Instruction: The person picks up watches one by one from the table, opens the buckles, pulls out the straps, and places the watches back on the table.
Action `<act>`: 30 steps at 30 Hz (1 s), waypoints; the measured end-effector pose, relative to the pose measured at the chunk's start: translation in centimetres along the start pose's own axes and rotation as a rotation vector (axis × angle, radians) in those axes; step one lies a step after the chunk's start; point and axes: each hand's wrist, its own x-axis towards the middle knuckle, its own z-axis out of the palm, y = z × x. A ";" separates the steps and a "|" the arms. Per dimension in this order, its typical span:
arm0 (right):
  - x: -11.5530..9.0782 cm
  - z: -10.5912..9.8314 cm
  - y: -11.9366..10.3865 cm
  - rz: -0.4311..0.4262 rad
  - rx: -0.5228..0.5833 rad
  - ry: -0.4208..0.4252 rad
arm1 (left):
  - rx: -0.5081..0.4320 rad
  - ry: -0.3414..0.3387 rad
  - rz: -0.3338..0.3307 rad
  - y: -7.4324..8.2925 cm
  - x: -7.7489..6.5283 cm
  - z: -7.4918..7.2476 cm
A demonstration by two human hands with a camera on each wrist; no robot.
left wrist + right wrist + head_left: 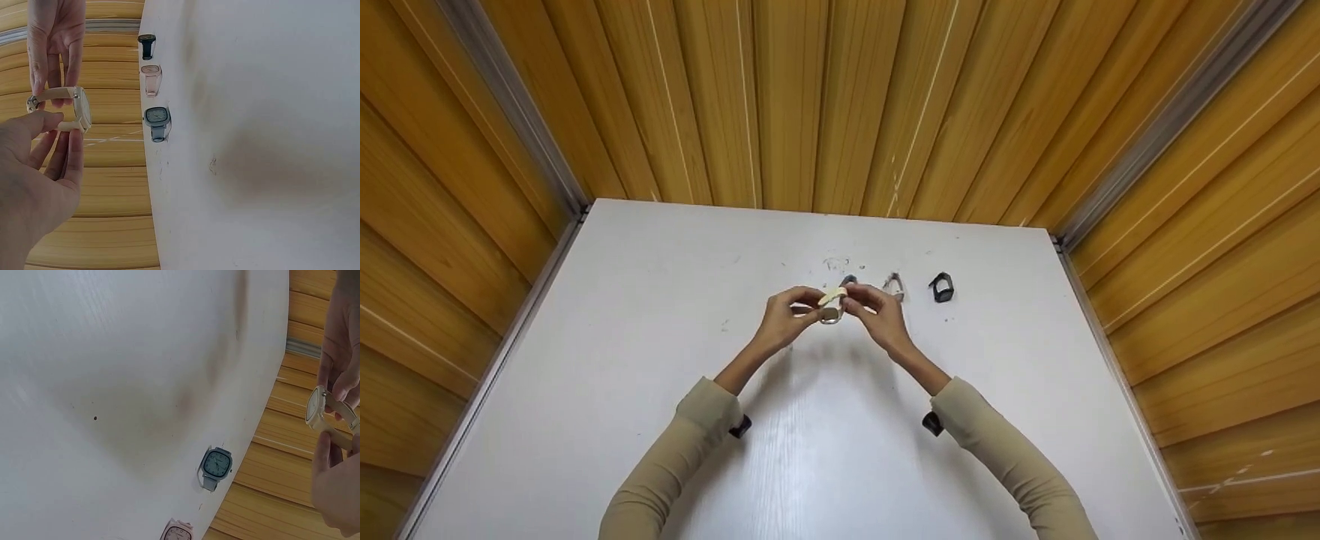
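Note:
A cream wristwatch (832,296) is held up over the table between both hands, its strap bent into a loop. My left hand (787,319) pinches it from the left; in the left wrist view the thumb lies over the strap and the other fingers sit under the case (82,109). From the other side my right hand (879,315) grips the strap between thumb and fingers. A metal buckle (32,103) shows at the strap end away from the case. In the right wrist view the watch face (313,405) is turned toward the table side.
Three more watches stand in a row near the table's far part: a grey-blue one (216,464), a pink one (151,79) and a black one (942,288). The white table (660,262) ends at a wood-panelled wall (780,105). Small dark marks dot its surface.

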 end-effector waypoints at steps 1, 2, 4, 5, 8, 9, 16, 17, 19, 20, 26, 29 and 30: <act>0.0 0.0 0.0 0.001 0.004 -0.002 | 0.002 0.004 -0.003 0.1 0.0 0.0; 0.0 0.0 0.0 0.002 0.007 -0.003 | 0.002 0.007 -0.004 0.2 0.0 0.1; -0.1 -0.1 -0.1 0.004 0.016 -0.006 | -0.002 0.015 -0.002 0.3 0.1 0.2; -0.1 -0.1 -0.1 0.007 0.023 -0.009 | -0.004 0.017 0.000 0.3 0.1 0.2; -0.2 -0.1 0.0 0.014 0.038 -0.010 | -0.011 0.023 0.013 0.4 0.2 0.3; -0.2 -0.1 0.0 0.014 0.038 -0.010 | -0.011 0.024 0.014 0.4 0.2 0.4; -0.3 0.0 0.1 0.032 0.023 -0.001 | 0.010 0.038 -0.003 0.4 0.3 0.8; -0.3 0.0 0.1 0.033 0.022 -0.001 | 0.014 0.039 -0.006 0.4 0.3 0.8; -0.4 0.0 0.1 0.029 0.028 -0.005 | 0.023 0.041 -0.007 0.3 0.3 0.9; -0.4 0.0 0.0 0.025 0.026 -0.009 | 0.026 0.041 -0.004 0.2 0.3 1.0; -0.1 -0.4 -0.1 -0.019 -0.013 -0.063 | 0.054 0.034 0.022 0.1 0.3 1.0; 0.3 -0.7 -0.2 -0.058 -0.064 -0.109 | 0.072 0.023 0.023 0.0 0.3 0.9; 0.5 -0.9 -0.3 -0.074 -0.093 -0.127 | 0.081 0.018 0.025 0.0 0.3 0.9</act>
